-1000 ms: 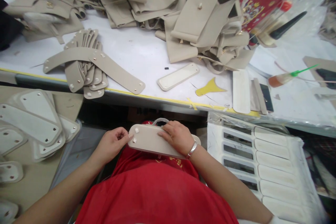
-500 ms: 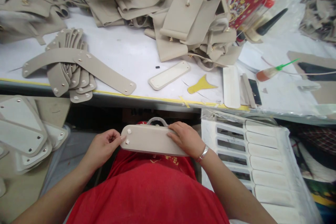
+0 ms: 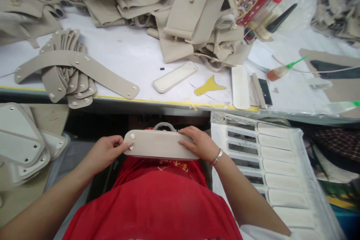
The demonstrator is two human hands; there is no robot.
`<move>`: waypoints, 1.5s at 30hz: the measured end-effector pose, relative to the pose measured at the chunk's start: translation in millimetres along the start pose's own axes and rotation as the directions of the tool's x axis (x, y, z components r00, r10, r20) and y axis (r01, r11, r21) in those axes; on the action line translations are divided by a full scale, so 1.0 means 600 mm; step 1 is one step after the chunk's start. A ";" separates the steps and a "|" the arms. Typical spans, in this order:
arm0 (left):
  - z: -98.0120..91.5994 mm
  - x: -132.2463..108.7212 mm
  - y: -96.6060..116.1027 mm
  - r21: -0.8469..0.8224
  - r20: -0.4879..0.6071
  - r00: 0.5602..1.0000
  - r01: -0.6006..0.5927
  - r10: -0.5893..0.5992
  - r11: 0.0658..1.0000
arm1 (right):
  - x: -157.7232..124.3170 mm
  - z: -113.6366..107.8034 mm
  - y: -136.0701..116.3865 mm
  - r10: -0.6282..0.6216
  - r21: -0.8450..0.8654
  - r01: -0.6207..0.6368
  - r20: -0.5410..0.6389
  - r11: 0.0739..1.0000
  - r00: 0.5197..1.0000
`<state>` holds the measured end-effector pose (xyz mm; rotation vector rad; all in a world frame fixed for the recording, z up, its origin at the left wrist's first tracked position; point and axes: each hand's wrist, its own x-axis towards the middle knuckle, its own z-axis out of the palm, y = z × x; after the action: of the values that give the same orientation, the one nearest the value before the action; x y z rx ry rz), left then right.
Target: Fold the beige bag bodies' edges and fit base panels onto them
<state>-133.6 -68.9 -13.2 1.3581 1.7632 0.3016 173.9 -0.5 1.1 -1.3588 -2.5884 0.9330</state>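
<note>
Far left, flat pale panels (image 3: 18, 133) with rounded corners and small dark rivets or holes lay loosely piled on a tan board (image 3: 57, 116); above them, smooth beige straps (image 3: 107, 78) with rounded ends, metal studs and white tabs were fanned out on the white-covered counter (image 3: 118, 47); left hand (image 3: 105, 153) had its fingers curled, thumb on the left end of a long beige piece (image 3: 157, 144), by a white tab; piece sat between both hands over a red garment (image 3: 157, 202), short of the counter's edge; matte face, rounded upper left corner; a curved pale loop (image 3: 164, 124) rose behind it; right hand (image 3: 199, 144) gripped the right end, thumb across the face; flat yellow forked scrap (image 3: 209, 85) lay on the counter; further right, oblong white pads (image 3: 277, 153) were lined up in a column.
</note>
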 end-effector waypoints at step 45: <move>0.031 -0.034 -0.016 0.051 -0.220 0.973 -0.055 0.064 0.997 | -0.027 0.046 -0.044 -0.227 -0.329 0.209 -0.018 0.921 0.974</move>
<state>-125.4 -96.0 -20.6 1.4571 1.9230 0.4648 155.4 -37.7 -3.6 -1.0991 -2.8662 0.4419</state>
